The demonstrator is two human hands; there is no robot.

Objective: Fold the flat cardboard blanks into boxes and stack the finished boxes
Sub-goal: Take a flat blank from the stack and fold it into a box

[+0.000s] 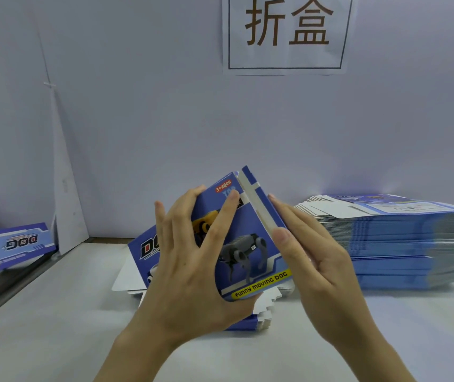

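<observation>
Head view: cardboard box [250, 238] stands tilted between left grip [190, 271] and right grip [311, 257].

box [250, 244]: glossy printed cardboard | table [55, 312]: smooth matt white | sign [286, 34]: paper

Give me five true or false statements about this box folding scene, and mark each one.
The left hand holds a half-folded box. True.
The right hand is balled into a fist. False: its straight fingers press the box's side.
The tall stack of flat blanks lies to the person's left. False: it lies to the right.
A paper sign hangs on the wall. True.
The half-folded box is red. False: it is blue.
</observation>
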